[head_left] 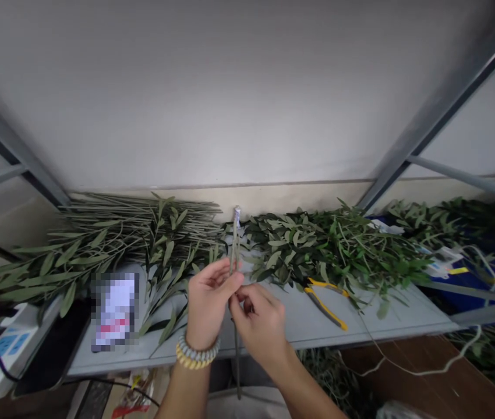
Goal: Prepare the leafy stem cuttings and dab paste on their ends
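Observation:
Upright in front of me stands a thin green-grey stem (237, 369), its lower end hanging below the table edge. My left hand (209, 299), with coiled bands on the wrist, pinches the stem near its upper part between thumb and fingers. Just below and to the right, my right hand (260, 319) has its fingers closed on the same stem; its fingertips are partly hidden. Behind the stem's top is a small white tube (237, 216). Leafy branches (293, 241) lie right of my hands, and a pile of long stems (142, 218) lies to the left.
Yellow-handled pliers (326, 304) lie on the grey table (295, 326) at right. A phone with a blurred screen (116, 311) lies at left, beside a black device (55, 349) and a white box (5, 366). Grey metal posts (393, 151) flank the table. A pale cord (439, 369) hangs at right.

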Available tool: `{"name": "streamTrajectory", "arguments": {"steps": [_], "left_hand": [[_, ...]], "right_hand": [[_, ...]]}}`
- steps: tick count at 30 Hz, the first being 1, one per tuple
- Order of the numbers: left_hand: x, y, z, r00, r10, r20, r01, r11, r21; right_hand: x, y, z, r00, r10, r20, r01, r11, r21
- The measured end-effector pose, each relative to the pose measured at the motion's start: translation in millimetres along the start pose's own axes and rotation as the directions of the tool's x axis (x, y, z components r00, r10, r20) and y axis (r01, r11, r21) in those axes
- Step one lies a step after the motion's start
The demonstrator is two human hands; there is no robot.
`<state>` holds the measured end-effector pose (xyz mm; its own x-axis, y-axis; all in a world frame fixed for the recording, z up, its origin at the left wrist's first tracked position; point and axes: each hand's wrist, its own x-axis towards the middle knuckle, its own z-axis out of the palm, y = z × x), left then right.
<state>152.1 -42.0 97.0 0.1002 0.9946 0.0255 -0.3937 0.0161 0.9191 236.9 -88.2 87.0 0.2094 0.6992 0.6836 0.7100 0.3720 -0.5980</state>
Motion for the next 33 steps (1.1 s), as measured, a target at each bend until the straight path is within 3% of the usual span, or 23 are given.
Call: {"name": "streamTrajectory", "arguments": {"steps": [8, 15, 22, 26, 30, 33], "left_hand": [[6.8, 11.5, -12.7, 0.987, -0.136, 0.086, 0.150, 0.970, -0.190], [12.2, 9.2, -23.6, 0.976, -0.151, 0.157, 0.170, 0.978, -0.119], [14.6, -8.9, -19.9, 0.969, -0.243, 0.038, 0.246, 0.962, -0.122], [12.2, -11.8, -33.9, 0.961, -0.277, 0.011, 0.276, 0.954, -0.115], [11.1, -2.5, -46.9, 0.970, -0.237, -0.056, 0.229, 0.966, -0.119], [12.1, 2.0, -47.5, 0.976, -0.213, -0.050, 0.209, 0.974, -0.088]], "right_hand": [[1.3, -3.6, -2.2, 0.988, 0.079, 0.131, -0.103, 0.975, 0.195], [2.7, -1.7, 3.4, 0.949, 0.188, 0.253, -0.271, 0.898, 0.346], [8.2, 14.2, 2.7, 0.903, 0.270, 0.333, -0.292, 0.956, 0.016], [14.0, 62.2, -17.9, 0.864, 0.378, 0.332, -0.360, 0.926, -0.115], [16.2, 119.1, -44.5, 0.786, 0.584, 0.201, -0.461, 0.772, -0.438], [13.0, 137.0, -45.7, 0.770, 0.607, 0.198, -0.455, 0.739, -0.497]]}}
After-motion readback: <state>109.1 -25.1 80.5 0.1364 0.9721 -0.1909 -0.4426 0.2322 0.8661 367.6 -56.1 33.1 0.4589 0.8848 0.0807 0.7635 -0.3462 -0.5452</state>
